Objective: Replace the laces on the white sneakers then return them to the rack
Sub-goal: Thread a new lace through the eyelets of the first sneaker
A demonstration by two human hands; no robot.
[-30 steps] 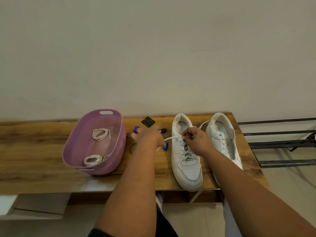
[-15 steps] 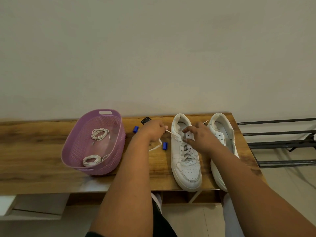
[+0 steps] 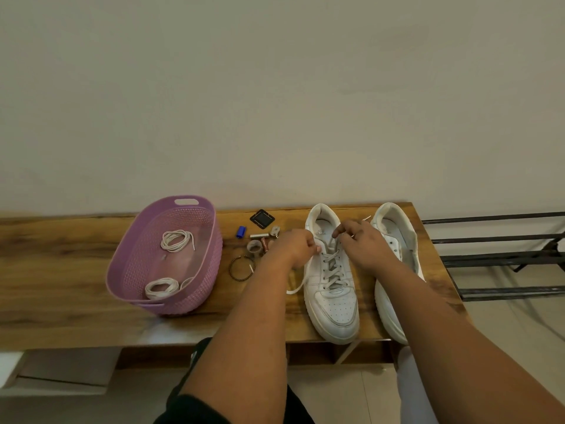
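Sneakers sit side by side on the wooden bench [image 3: 76, 270], toes toward the person: the left sneaker [image 3: 331, 289] carries a lace [image 3: 331, 269] crisscrossed up its eyelets, while the right sneaker [image 3: 394, 240], partly behind the forearm, shows bare eyelets. Left hand [image 3: 295, 247] has its fingers curled at the left sneaker's upper left edge, pinching one end of the lace; a loose tail drops from under it onto the wood. Right hand [image 3: 359, 240] hovers over the tongue with fingers bent, and it seems to pinch the other lace end, though the grip itself is too small to tell for sure. A purple basket [image 3: 183, 301] stands well to the left, holding two coiled white laces [image 3: 175, 240]. Between basket and left sneaker lie a bangle [image 3: 240, 267], a blue cap [image 3: 241, 231], a black square piece [image 3: 261, 218] and some small metal bits. A dark metal rack [image 3: 495, 258] stands beyond the bench's right end
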